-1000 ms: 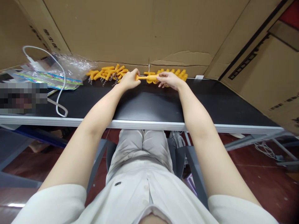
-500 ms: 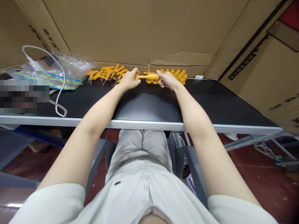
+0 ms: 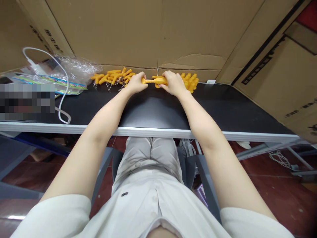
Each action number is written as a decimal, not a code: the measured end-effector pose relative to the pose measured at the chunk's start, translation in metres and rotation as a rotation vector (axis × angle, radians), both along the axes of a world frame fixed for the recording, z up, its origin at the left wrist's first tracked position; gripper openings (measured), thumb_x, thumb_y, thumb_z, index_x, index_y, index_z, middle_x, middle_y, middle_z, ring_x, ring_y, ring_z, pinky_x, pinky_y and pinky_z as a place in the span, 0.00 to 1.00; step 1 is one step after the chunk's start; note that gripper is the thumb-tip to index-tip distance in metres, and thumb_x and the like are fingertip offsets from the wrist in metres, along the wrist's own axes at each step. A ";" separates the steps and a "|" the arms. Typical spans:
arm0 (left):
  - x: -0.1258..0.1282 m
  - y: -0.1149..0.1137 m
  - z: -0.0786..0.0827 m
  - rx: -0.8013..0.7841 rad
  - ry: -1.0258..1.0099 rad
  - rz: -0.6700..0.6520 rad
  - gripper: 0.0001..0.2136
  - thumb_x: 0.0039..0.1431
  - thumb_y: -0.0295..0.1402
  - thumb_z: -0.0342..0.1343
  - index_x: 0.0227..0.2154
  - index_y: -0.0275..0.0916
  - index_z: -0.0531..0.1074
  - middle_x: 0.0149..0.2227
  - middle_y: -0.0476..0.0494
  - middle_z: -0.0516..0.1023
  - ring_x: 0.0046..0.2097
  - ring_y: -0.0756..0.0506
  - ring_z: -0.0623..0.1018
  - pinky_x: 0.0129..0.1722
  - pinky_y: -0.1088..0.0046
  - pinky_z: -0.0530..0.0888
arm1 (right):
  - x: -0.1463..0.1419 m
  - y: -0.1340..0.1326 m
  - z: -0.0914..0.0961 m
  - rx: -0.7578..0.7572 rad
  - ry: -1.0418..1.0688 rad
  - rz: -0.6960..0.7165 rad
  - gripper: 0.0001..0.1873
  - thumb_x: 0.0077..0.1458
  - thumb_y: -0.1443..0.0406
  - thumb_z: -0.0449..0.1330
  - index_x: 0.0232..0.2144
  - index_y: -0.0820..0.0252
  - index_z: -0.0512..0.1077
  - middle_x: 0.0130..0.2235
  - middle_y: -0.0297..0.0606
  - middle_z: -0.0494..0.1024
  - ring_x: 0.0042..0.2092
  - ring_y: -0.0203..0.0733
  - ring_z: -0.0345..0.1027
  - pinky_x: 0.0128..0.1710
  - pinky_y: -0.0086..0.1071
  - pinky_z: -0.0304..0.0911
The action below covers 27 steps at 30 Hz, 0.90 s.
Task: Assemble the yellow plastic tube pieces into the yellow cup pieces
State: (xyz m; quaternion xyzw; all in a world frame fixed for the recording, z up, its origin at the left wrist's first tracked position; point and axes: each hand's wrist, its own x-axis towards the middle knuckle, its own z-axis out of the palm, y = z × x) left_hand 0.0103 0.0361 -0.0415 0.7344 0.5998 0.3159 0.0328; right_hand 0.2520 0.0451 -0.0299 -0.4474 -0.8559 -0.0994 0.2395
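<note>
An orange plastic toy piece (image 3: 153, 80) is held between both hands at the far side of the black table (image 3: 153, 112). My left hand (image 3: 135, 82) is closed round its thin left end. My right hand (image 3: 173, 83) is closed over its thicker right end. Left of my hands lies a pile of orange parts (image 3: 112, 76) with small metal springs beside them. Behind my right hand sits a second cluster of orange pieces (image 3: 190, 81).
A clear plastic bag (image 3: 74, 71) with colourful packaging and a white cable (image 3: 63, 99) lie at the table's left. Cardboard sheets (image 3: 158, 33) wall the back and right side. A blurred patch covers the far left. Floor and cables show under the table.
My right hand has slid left over the orange piece's thick end, and both hands sit closer together. The left hand has barely moved.
</note>
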 end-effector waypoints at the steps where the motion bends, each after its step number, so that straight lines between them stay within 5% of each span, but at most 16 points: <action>1: -0.001 0.001 -0.001 -0.001 -0.019 -0.012 0.13 0.58 0.27 0.66 0.46 0.40 0.74 0.40 0.43 0.81 0.52 0.33 0.85 0.56 0.56 0.82 | -0.001 -0.002 0.001 0.012 -0.053 -0.010 0.26 0.76 0.51 0.60 0.63 0.65 0.72 0.65 0.61 0.78 0.67 0.68 0.73 0.69 0.59 0.63; 7: 0.004 -0.002 0.000 -0.004 -0.036 -0.026 0.14 0.57 0.26 0.66 0.45 0.39 0.75 0.39 0.41 0.81 0.51 0.32 0.86 0.58 0.52 0.82 | -0.008 -0.005 0.001 0.050 -0.160 -0.046 0.20 0.78 0.60 0.53 0.64 0.64 0.69 0.66 0.62 0.76 0.68 0.66 0.70 0.69 0.56 0.59; 15: -0.002 0.010 -0.009 0.140 0.034 -0.104 0.17 0.58 0.34 0.68 0.51 0.43 0.76 0.41 0.42 0.84 0.53 0.31 0.85 0.59 0.53 0.78 | -0.006 0.008 -0.005 0.079 -0.145 0.005 0.21 0.77 0.55 0.52 0.60 0.60 0.73 0.61 0.59 0.81 0.64 0.69 0.73 0.71 0.62 0.57; 21: 0.009 -0.011 0.004 0.047 0.123 0.012 0.18 0.65 0.37 0.66 0.55 0.40 0.76 0.46 0.39 0.85 0.57 0.30 0.83 0.58 0.55 0.75 | -0.005 0.010 -0.004 0.081 -0.136 0.009 0.22 0.76 0.53 0.54 0.60 0.60 0.73 0.59 0.58 0.82 0.62 0.69 0.74 0.72 0.63 0.55; 27: 0.013 -0.021 0.010 0.015 0.166 0.033 0.23 0.65 0.38 0.64 0.61 0.40 0.75 0.49 0.36 0.85 0.58 0.27 0.82 0.60 0.54 0.74 | -0.006 0.002 0.003 0.051 -0.166 0.006 0.18 0.75 0.62 0.53 0.58 0.65 0.73 0.59 0.59 0.82 0.63 0.67 0.75 0.72 0.62 0.54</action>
